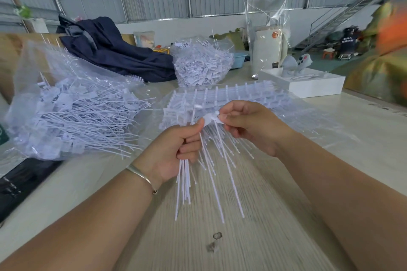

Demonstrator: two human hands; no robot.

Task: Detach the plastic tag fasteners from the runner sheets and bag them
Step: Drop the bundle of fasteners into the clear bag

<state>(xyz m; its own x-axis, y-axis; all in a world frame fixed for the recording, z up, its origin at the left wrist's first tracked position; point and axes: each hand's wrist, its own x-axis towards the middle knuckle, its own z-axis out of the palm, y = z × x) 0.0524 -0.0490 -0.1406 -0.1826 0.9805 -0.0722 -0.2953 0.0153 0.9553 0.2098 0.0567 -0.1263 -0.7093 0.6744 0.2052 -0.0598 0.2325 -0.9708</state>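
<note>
Left hand (174, 149) grips a bundle of detached fasteners (187, 180); right hand (248, 125) pinches the tab of one at the runner sheet (222, 99) lying on the table (253, 237). Best approach, I'd say: twist the tab off near its root and keep the tails aligned. Fasteners are thin, white, flexible stems with flat heads. Filled bag (66, 116) lies to the left.

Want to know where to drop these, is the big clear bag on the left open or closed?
Open: the clear bag lies on its side, fasteners sticking out of its mouth toward the table middle.
</note>
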